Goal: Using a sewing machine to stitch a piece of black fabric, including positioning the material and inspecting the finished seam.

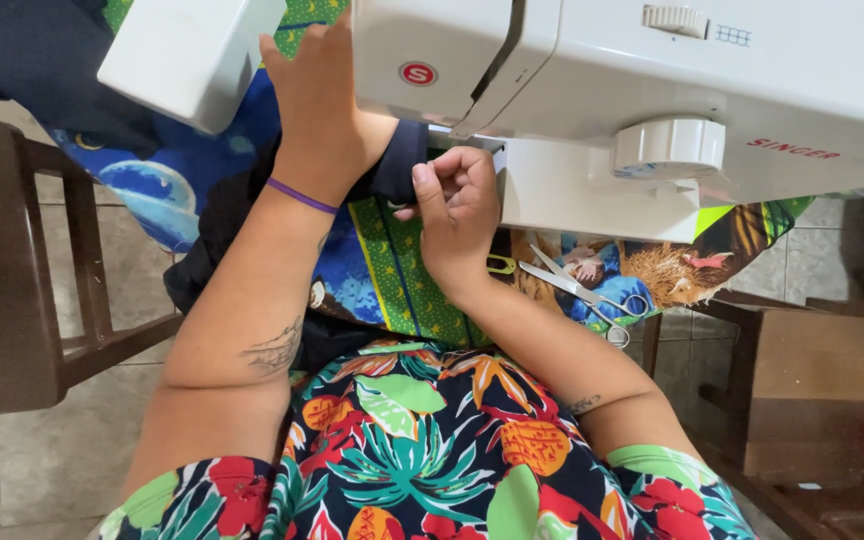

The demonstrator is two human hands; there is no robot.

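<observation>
Surface: patterned cloth (392,285) covers the table under my hands, tiled floor around.
Left hand (317,105): flat, fingers spread, pressing the dark fabric (402,165) so it stays put.
Right hand (457,205): pinched shut on this fabric's edge, just beside the white sewing machine (652,90).
Fabric axis: I judge it runs from my hands toward the machine.
Scissors (577,290): right of my right hand, untouched.

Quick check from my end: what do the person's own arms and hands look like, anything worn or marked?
Both arms are bare, no sleeves or gloves. The left hand has a thin purple band round its wrist and a dark line tattoo on the forearm. The right hand is bare; a small dark tattoo marks that forearm.
</observation>
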